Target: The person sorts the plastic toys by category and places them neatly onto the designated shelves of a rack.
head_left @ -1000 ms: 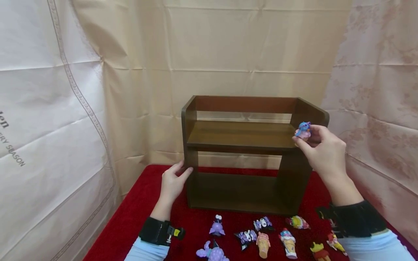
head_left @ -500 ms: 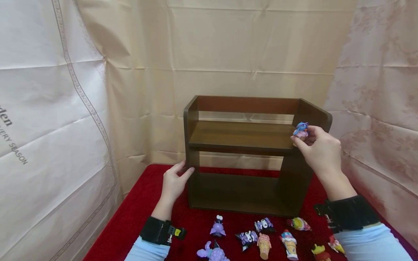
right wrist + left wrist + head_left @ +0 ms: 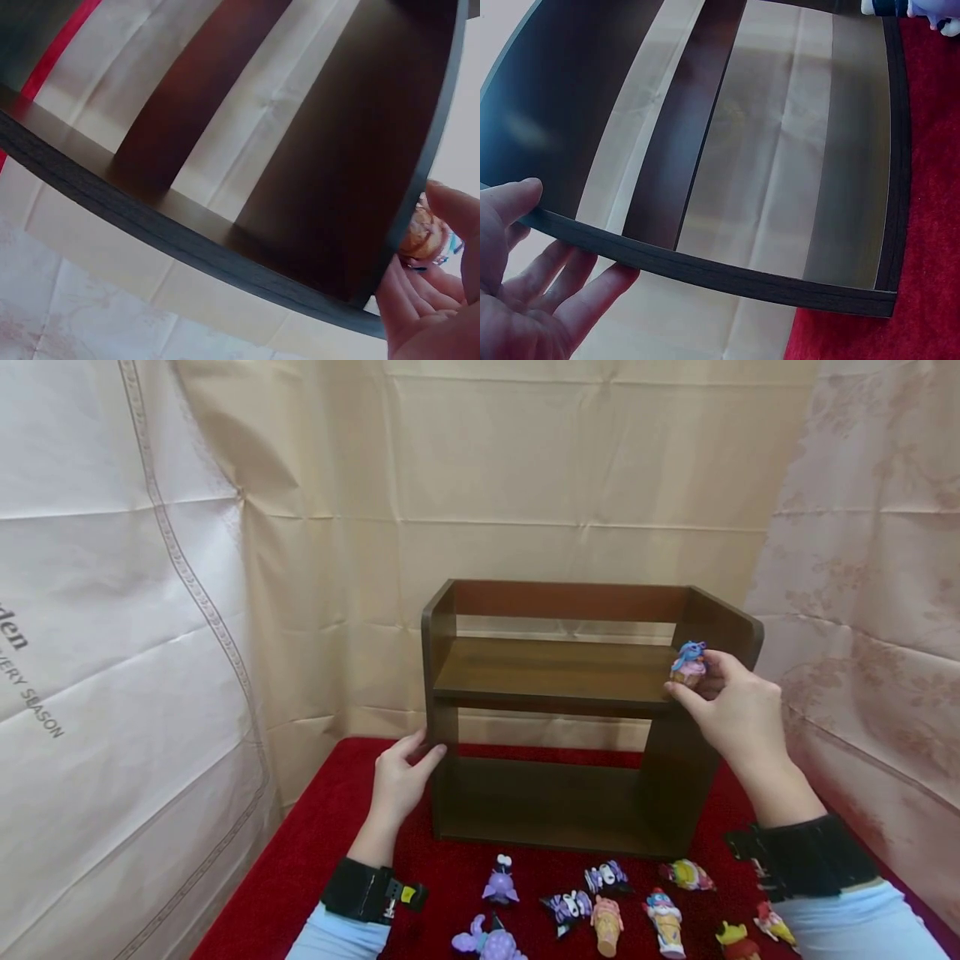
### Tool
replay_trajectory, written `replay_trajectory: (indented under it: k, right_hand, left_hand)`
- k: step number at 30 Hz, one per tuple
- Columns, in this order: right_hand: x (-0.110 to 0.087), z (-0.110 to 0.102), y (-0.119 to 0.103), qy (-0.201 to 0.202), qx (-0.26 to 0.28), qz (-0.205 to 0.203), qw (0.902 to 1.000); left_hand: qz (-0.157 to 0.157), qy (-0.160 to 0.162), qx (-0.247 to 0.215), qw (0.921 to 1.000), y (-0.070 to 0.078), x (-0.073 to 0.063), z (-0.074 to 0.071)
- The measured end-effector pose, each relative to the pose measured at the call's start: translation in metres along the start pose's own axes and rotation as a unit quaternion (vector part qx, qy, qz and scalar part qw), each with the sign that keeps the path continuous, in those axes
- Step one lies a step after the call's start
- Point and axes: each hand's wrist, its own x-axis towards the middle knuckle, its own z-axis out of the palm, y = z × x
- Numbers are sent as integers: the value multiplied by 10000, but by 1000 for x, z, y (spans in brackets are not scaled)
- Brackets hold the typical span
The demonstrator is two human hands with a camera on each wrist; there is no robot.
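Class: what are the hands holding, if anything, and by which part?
The right hand holds a blue-topped figurine, thumb near its base, fingers along one side. The left hand grips the shelf by its left panel's front edge.

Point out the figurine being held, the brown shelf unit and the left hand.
Held figurine (image 3: 687, 669): head view, on its pink middle part.
Brown shelf unit (image 3: 555, 670): head view, on its upper board.
Left hand (image 3: 398, 780): head view, on its back.

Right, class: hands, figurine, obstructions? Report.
Left hand gripping shelf, left side. Right hand pinching figurine upright, shelf's right end. Other toys in front, apparently not blocking.
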Motion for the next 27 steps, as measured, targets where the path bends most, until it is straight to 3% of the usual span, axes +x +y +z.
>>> replay_trajectory:
  k: [9,27]
  right_hand:
    - [-2,-10,-4,-561,-13,73,9984]
    - [-1,-2,-3,-195,-149,241,9994]
  left_hand:
    - [-32,4,15,10000,2,-1,0]
    - [-8,25,86,10000,0,1,0]
